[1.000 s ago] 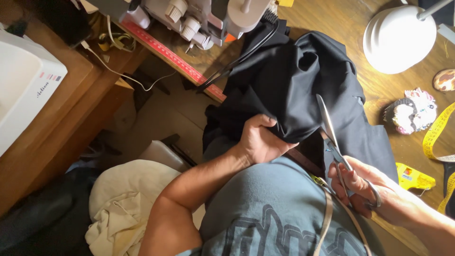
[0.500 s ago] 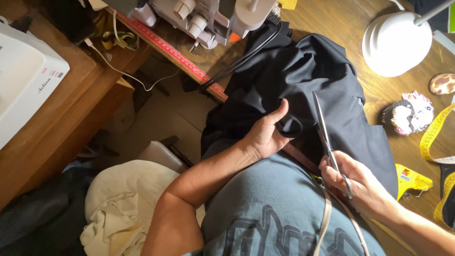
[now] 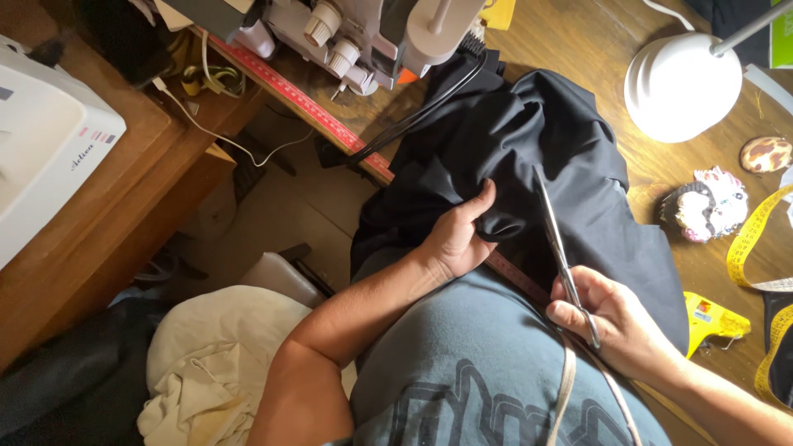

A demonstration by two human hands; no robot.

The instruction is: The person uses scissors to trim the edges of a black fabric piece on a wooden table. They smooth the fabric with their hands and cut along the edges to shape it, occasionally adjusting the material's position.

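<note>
Fabric fills the middle of my view: black cloth (image 3: 529, 157) heaped on the wooden desk (image 3: 578, 41) and spilling over its near edge onto my lap. My left hand (image 3: 457, 239) grips a fold of it right at that edge, thumb on top and fingers curled underneath, closed tight on the cloth so the fold stands up firm instead of sagging. I judge that this keeps the fabric taut where the blades meet it.

My right hand (image 3: 615, 318) holds a pair of scissors (image 3: 562, 248) by the handles, fingers wrapped through and around them, closed on the grip. The blades point away from me across the cloth, nearly together; I cannot tell whether a thin gap remains between them. Their tips lie over the dark fabric just right of my left thumb.

A red measuring strip (image 3: 297, 95) runs along the near edge of the desk, partly hidden under the cloth. At the far edge sits a sewing machine (image 3: 363, 33), its black cable (image 3: 421, 111) trailing beside the fabric. A white lamp base (image 3: 681, 87) stands toward the far right corner, with a small decorated pincushion (image 3: 710, 205) and a yellow tape measure (image 3: 756, 235) near the right edge. A white machine (image 3: 41, 149) rests on a separate wooden surface at my left.
</note>
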